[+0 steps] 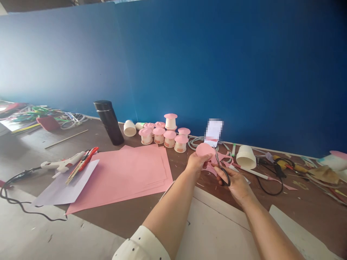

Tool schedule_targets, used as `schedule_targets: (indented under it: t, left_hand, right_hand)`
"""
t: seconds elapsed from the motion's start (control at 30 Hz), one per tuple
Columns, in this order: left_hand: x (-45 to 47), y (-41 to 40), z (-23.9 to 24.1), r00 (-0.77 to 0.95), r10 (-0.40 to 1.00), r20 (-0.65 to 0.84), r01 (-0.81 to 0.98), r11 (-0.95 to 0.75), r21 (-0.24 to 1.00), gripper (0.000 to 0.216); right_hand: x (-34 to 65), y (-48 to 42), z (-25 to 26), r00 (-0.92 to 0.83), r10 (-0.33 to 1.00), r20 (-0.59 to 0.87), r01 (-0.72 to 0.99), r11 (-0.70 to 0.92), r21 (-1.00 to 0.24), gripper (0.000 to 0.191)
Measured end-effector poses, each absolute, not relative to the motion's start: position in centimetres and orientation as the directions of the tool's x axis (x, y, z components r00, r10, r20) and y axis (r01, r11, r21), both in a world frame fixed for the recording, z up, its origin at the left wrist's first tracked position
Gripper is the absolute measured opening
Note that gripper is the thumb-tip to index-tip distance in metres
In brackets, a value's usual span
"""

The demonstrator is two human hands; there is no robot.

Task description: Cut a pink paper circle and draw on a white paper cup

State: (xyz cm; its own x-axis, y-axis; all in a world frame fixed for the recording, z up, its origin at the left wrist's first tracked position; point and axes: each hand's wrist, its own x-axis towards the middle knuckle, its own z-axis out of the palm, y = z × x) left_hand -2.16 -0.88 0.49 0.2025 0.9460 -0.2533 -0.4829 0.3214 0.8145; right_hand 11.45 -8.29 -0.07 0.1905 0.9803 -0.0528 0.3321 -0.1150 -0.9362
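Note:
My left hand (198, 161) is closed on a round piece of pink paper (204, 150) and holds it up above the table. In my right hand (235, 183) is a pair of scissors (221, 168), its black handle loops around my fingers. The blades point away from me at the right edge of the pink circle. Pink paper scraps (213, 169) hang or lie just below and behind the hands; which of them join the circle I cannot tell. Several small paper-cup houses (170, 139) with pink round roofs stand left of my hands.
Stacked pink sheets (127, 173) lie to the left, with a pale sheet (70, 184), a box cutter (82, 165) and a glue gun (63, 162). A black flask (110, 122) stands behind them. A white cup (245, 157) and tangled cables (279, 169) are at right. A blue partition (217, 65) closes off the back.

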Motion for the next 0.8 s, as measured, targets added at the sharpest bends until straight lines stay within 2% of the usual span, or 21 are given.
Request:
schedule_targets:
  t: [0.27, 0.8]
  left_hand:
    - [-2.20, -0.90, 0.57, 0.206, 0.946, -0.252, -0.506, 0.323, 0.799, 0.031]
    - [-2.41, -0.87, 0.45, 0.214, 0.954, -0.209, -0.504, 0.291, 0.813, 0.034]
  right_hand:
    - [11.48, -8.25, -0.17, 0.183, 0.982, -0.040, 0.333, -0.101, -0.938, 0.040]
    - [11.49, -8.31, -0.16, 0.178, 0.982, -0.056, 0.338, -0.114, -0.934, 0.041]
